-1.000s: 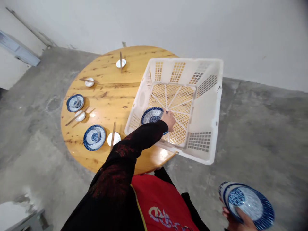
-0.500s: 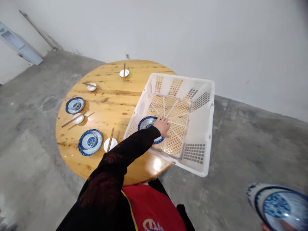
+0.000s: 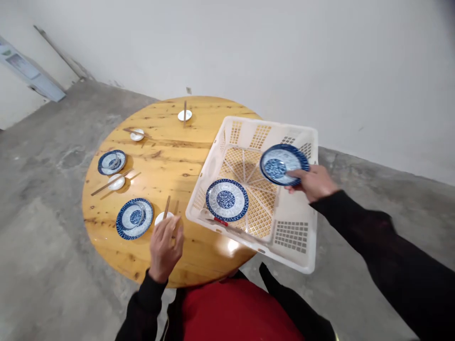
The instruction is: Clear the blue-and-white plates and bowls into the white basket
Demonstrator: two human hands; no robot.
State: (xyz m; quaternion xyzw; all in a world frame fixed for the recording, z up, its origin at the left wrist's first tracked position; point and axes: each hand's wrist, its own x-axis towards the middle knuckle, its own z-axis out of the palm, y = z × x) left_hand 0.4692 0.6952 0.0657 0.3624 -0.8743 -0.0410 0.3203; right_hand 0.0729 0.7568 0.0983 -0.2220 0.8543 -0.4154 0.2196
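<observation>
A white plastic crate (image 3: pixel 305 227) sits on the right part of a round wooden table (image 3: pixel 167 161), hanging over its edge. A blue-and-white plate (image 3: pixel 226 199) lies flat on the crate's floor. My right hand (image 3: pixel 313 182) holds a blue-and-white bowl (image 3: pixel 283 164) above the crate's far right side. My left hand (image 3: pixel 164 246) hovers over the table's near edge with fingers apart, right by a small white dish (image 3: pixel 161 218) and a pair of chopsticks (image 3: pixel 167 207).
Two blue plates with bowls on them (image 3: pixel 134 218) (image 3: pixel 111 162) stand at the table's left. More small white dishes (image 3: pixel 116 182) (image 3: pixel 137 135) (image 3: pixel 185 114) with chopsticks lie around the rim. Concrete floor surrounds the table, with a white wall behind.
My left hand let go of the plate in the crate and drew back to the table's near edge. My right hand carried the bowl from low right up over the crate.
</observation>
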